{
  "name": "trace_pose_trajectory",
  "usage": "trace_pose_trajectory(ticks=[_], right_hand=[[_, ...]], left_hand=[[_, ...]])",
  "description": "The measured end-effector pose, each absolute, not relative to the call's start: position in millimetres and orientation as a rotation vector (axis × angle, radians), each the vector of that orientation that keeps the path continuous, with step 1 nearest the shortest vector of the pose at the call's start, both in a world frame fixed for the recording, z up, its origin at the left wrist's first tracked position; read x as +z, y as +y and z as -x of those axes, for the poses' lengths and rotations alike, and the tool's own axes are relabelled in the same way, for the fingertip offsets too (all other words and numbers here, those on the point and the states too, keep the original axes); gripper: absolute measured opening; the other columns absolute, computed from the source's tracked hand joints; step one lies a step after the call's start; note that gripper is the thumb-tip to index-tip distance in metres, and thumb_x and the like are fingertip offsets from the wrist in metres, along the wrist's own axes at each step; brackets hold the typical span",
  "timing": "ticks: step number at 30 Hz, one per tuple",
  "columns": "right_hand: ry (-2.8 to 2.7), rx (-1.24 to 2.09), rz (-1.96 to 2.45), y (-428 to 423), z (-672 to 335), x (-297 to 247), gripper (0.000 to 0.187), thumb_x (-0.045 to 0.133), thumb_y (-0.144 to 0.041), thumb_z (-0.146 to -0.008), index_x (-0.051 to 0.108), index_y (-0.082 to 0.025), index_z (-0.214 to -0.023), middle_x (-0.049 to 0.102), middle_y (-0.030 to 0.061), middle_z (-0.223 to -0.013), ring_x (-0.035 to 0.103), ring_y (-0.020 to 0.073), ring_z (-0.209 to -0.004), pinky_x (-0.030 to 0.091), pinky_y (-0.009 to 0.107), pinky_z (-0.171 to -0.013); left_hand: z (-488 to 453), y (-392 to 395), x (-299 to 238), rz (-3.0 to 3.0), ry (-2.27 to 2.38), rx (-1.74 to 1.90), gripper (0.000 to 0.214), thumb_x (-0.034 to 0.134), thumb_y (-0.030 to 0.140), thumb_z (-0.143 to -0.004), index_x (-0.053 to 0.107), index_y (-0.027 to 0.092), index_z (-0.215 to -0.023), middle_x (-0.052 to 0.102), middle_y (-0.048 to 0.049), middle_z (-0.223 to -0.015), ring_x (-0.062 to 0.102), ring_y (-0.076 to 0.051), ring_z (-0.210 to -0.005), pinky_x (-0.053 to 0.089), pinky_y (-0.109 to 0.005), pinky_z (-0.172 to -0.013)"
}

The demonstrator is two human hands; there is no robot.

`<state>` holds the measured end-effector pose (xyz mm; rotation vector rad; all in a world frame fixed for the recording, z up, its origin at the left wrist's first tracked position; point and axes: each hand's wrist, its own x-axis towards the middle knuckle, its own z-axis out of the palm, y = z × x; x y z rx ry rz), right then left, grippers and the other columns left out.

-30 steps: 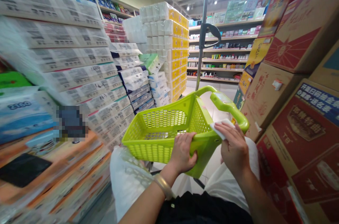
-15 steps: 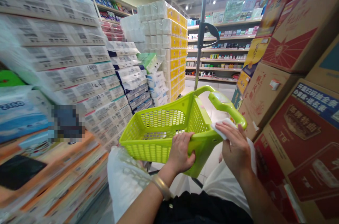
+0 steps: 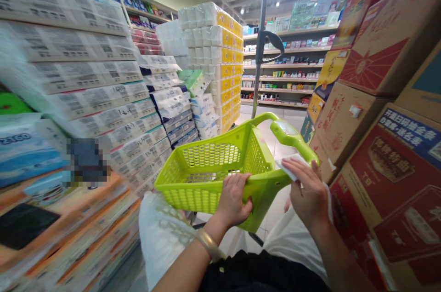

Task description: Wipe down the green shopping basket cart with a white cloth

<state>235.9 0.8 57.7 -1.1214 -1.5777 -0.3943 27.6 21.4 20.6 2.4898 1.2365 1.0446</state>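
Observation:
A lime-green shopping cart (image 3: 193,195) with a perforated basket stands right in front of me. My left hand (image 3: 234,197) is closed over the near rim of the basket, fingers inside and thumb outside. My right hand (image 3: 306,186) presses a white wiping cloth (image 3: 287,167) against the cart's upper edge, just below the green push handle (image 3: 298,142). Part of the cloth is hidden under the palm, and some white material shows beyond the wrist.
Stacked tissue packs (image 3: 93,71) rise on the left, with a dark phone-like slab (image 3: 27,225) on orange packs below. Cardboard cartons (image 3: 386,168) crowd the right side. Ahead stand a grey pole (image 3: 259,71), yellow-and-white paper bundles (image 3: 229,66) and product shelves (image 3: 292,66).
My right hand has shifted very slightly down and to the right with the cloth along the cart's edge. My left hand keeps its grip on the rim.

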Motion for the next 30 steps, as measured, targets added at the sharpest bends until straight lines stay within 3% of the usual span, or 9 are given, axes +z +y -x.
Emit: trace_pose_trajectory(ticks=[4,11,18,25,30], right_hand=[[-1.46,-0.454,1.183,2.0,-243.0,62.5,0.038,0.042,-0.005,-0.082,0.071,-0.021,-0.101,0.074,0.0066,-0.105,0.067,0.0238,-0.107,0.028,0.05,-0.115],[-1.719,-0.383,1.075,-4.6,-221.5,48.9,0.047,0.038,0.001,-0.081,0.068,-0.023,-0.108,0.073,0.0032,-0.109,0.066,0.0195,-0.109,0.026,0.043,-0.117],[-1.487,-0.453,1.156,1.4,-243.0,60.9,0.037,0.043,-0.004,-0.082,0.071,-0.021,-0.1,0.074,0.0068,-0.105,0.067,0.0241,-0.106,0.027,0.05,-0.115],[-1.694,-0.384,1.075,-5.5,-218.9,49.3,0.049,0.038,0.001,-0.079,0.068,-0.023,-0.108,0.074,0.0023,-0.109,0.067,0.0192,-0.108,0.024,0.043,-0.117],[-1.456,-0.478,1.179,2.3,-245.2,61.5,0.036,0.043,-0.005,-0.083,0.071,-0.021,-0.101,0.074,0.0069,-0.106,0.068,0.024,-0.105,0.025,0.05,-0.116]], left_hand=[[-28.7,20.8,19.7,-2.485,1.244,1.061,0.057,0.056,0.02,-0.069,0.044,0.019,-0.125,0.058,-0.01,-0.116,0.051,-0.028,-0.109,0.034,-0.046,-0.099],[-27.5,21.5,19.6,-2.503,1.238,1.057,0.054,0.056,0.022,-0.072,0.045,0.019,-0.125,0.058,-0.0104,-0.116,0.051,-0.028,-0.109,0.034,-0.046,-0.099],[-28.9,21.6,18.5,-2.487,1.252,1.061,0.058,0.057,0.02,-0.069,0.045,0.019,-0.125,0.058,-0.0103,-0.115,0.051,-0.029,-0.108,0.034,-0.047,-0.099],[-26.8,22.8,16.8,-2.5,1.236,1.069,0.056,0.056,0.022,-0.071,0.044,0.019,-0.126,0.058,-0.0108,-0.116,0.051,-0.029,-0.109,0.035,-0.048,-0.098],[-27.2,21.5,17.5,-2.492,1.248,1.058,0.059,0.057,0.019,-0.068,0.044,0.019,-0.125,0.058,-0.0104,-0.116,0.051,-0.028,-0.109,0.035,-0.047,-0.1]])
